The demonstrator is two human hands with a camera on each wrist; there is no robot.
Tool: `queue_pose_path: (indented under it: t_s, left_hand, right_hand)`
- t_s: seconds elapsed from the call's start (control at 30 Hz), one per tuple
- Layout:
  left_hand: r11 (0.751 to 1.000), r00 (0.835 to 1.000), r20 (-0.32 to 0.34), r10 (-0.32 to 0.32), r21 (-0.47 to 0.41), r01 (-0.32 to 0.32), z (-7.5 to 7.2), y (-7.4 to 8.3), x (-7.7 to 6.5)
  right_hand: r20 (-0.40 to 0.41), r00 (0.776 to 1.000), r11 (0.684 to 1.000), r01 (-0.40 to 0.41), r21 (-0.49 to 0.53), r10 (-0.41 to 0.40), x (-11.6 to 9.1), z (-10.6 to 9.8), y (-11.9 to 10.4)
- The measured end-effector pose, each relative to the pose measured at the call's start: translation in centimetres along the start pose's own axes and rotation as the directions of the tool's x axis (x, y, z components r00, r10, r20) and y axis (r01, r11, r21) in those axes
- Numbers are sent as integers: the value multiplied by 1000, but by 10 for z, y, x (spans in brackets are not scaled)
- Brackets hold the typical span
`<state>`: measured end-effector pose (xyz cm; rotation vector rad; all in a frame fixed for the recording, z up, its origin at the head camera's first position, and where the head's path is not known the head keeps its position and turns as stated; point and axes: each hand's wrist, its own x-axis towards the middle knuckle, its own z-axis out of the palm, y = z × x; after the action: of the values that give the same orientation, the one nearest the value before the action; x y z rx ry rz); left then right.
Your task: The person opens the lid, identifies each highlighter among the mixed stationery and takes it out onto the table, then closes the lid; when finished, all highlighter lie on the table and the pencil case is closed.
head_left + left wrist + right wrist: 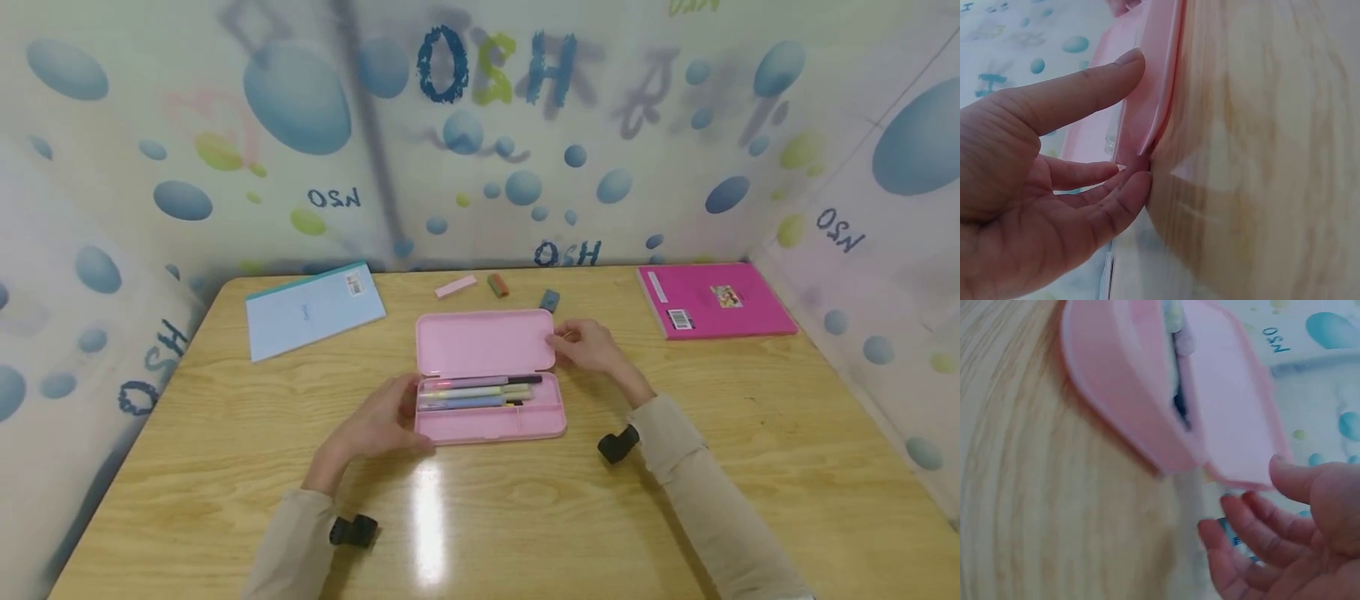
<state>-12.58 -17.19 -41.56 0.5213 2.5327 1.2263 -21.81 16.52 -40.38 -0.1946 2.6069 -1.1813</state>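
An open pink pencil case (467, 427) lies in the middle of the wooden table, its lid (483, 343) tipped back on the far side. Several pens and markers (480, 392) lie in its long compartment; the front compartments hold nothing visible. My left hand (378, 418) grips the case's left end, and in the left wrist view the thumb (1129, 62) lies along the front wall with fingers at the corner. At the lid's right edge is my right hand (588, 346), its thumb (1291, 478) on the inner side and the fingers around the edge.
Behind the case lie a pink strip-shaped piece (456, 287), a green and orange block (498, 286) and a dark blue-grey block (550, 300). A light blue notebook (315, 312) lies back left, a magenta book (720, 302) back right. Patterned walls (480, 200) border the table.
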Motion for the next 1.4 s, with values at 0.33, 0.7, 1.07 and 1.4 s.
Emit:
queue_pose_path:
  t_s: [0.33, 0.7, 1.07, 1.4]
  left_hand:
    - [1000, 1000, -2, 7, 15, -7, -3, 1, -1]
    - [1000, 1000, -6, -7, 20, 7, -2, -1, -1]
    - [1000, 1000, -5, -15, 14, 15, -2, 1, -3]
    - [999, 999, 2, -37, 0, 37, -2, 0, -2]
  right_hand:
    - [-41, 979, 969, 203, 144, -199, -35, 1, -36]
    - [50, 955, 950, 283, 130, -292, -34, 37, -44]
    - [101, 948, 953, 300, 39, -303, -32, 52, -44]
    - [130, 945, 954, 301, 5, -299, -31, 55, -46]
